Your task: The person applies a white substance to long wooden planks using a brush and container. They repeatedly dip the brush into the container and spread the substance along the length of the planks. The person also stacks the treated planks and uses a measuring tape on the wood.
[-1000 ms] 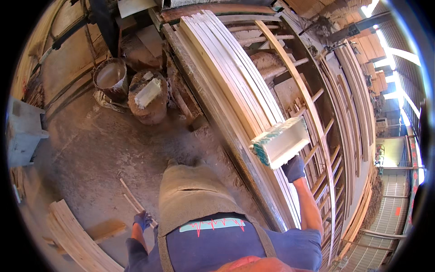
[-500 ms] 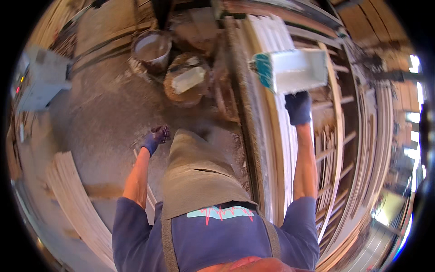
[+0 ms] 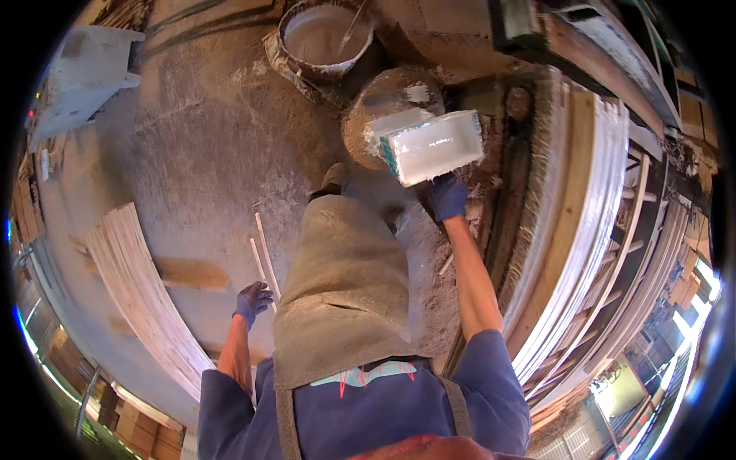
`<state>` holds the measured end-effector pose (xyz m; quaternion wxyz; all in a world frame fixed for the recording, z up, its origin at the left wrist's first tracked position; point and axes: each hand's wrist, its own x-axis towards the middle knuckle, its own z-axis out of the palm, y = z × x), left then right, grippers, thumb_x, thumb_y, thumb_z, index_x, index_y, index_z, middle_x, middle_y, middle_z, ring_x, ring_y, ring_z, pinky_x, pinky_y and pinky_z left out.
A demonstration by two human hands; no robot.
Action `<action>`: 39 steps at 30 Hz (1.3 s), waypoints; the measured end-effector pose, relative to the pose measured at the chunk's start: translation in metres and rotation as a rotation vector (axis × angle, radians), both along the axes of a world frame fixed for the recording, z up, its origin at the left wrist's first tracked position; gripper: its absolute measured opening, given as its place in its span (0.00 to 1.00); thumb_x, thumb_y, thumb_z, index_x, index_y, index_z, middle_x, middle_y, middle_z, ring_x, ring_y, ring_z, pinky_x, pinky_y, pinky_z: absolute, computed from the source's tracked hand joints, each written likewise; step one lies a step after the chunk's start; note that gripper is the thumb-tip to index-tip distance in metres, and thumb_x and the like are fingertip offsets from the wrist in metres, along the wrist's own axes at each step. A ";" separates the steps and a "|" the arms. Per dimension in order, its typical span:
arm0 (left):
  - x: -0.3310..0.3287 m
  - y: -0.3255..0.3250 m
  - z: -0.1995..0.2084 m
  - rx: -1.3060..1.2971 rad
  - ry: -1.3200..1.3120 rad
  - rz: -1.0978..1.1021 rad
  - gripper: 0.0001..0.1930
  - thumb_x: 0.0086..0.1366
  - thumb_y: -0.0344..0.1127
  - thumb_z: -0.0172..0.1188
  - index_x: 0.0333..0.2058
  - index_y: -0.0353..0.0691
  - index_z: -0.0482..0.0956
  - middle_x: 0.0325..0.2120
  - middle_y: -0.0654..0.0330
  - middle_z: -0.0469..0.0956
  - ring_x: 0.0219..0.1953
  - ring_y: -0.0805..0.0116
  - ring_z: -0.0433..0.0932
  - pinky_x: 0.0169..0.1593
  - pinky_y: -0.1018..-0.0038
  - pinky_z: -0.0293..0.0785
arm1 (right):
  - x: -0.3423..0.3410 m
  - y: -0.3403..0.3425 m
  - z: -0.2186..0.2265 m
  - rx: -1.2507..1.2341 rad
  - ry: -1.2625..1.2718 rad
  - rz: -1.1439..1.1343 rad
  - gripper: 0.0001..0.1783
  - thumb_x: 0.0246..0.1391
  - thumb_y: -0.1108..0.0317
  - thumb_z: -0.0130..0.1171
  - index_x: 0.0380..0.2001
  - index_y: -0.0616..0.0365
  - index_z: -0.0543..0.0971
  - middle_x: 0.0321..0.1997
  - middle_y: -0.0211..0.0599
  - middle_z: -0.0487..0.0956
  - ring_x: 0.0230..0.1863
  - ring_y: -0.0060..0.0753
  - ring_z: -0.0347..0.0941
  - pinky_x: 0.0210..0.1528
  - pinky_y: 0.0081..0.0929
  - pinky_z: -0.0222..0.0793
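Note:
A white rectangular trough-like box (image 3: 438, 146), teal at its left end, is in my gloved right hand (image 3: 447, 198). My fingers grip its near side, partly hidden beneath it. Its inside is coated in wet, shiny white. The box is over a round, crusted stump-like stand (image 3: 376, 103), covering part of its white-smeared top, and I cannot tell whether they touch. Down by the left side of my brown apron (image 3: 337, 307), my gloved left hand (image 3: 251, 300) hangs with its fingers apart and nothing in it.
Beyond the stand is a large bucket (image 3: 295, 57) of pale liquid with a stick in it. On the right, long white-coated boards (image 3: 590, 222) lie beside a slatted rack (image 3: 613, 253). Planks (image 3: 142, 276) are stacked at left. Thin sticks (image 3: 263, 257) lie near my left hand.
My right hand has carried the box left, from above the white boards to over the round stand. My left hand has drawn back toward my body. The view has turned.

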<state>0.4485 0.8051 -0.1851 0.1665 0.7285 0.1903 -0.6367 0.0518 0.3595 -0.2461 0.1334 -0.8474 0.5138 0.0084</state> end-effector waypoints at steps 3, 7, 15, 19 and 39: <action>0.017 0.021 0.011 0.087 -0.008 0.068 0.22 0.67 0.56 0.49 0.49 0.45 0.75 0.36 0.59 0.82 0.34 0.68 0.79 0.37 0.69 0.71 | 0.012 -0.009 -0.066 0.180 -0.297 -0.251 0.15 0.51 0.53 0.56 0.33 0.51 0.83 0.32 0.44 0.82 0.36 0.52 0.78 0.37 0.44 0.74; 0.035 0.033 0.018 0.199 -0.004 0.061 0.24 0.66 0.57 0.50 0.50 0.45 0.74 0.38 0.58 0.82 0.35 0.68 0.79 0.38 0.70 0.71 | 0.016 -0.019 -0.121 0.124 -0.048 -0.127 0.17 0.54 0.51 0.53 0.34 0.50 0.82 0.34 0.47 0.81 0.37 0.54 0.78 0.38 0.48 0.73; 0.068 -0.015 0.006 0.002 0.004 -0.043 0.23 0.67 0.55 0.49 0.50 0.44 0.75 0.39 0.56 0.82 0.36 0.64 0.79 0.38 0.67 0.71 | 0.059 -0.033 -0.043 0.371 0.105 -0.209 0.15 0.53 0.57 0.51 0.31 0.53 0.83 0.32 0.50 0.81 0.35 0.54 0.78 0.38 0.48 0.73; 0.077 -0.044 -0.007 -0.035 0.017 -0.117 0.26 0.67 0.58 0.47 0.52 0.43 0.73 0.42 0.54 0.80 0.36 0.63 0.79 0.38 0.67 0.72 | 0.056 -0.029 0.028 0.561 0.170 -0.352 0.20 0.54 0.53 0.51 0.39 0.57 0.82 0.44 0.50 0.81 0.48 0.52 0.77 0.50 0.44 0.72; -0.111 -0.488 0.086 -0.969 -0.040 -0.747 0.21 0.68 0.47 0.54 0.54 0.42 0.72 0.43 0.59 0.80 0.39 0.68 0.80 0.45 0.71 0.76 | -0.072 0.146 0.511 0.012 -0.057 0.409 0.05 0.41 0.69 0.59 0.24 0.55 0.80 0.22 0.32 0.76 0.28 0.34 0.76 0.25 0.35 0.65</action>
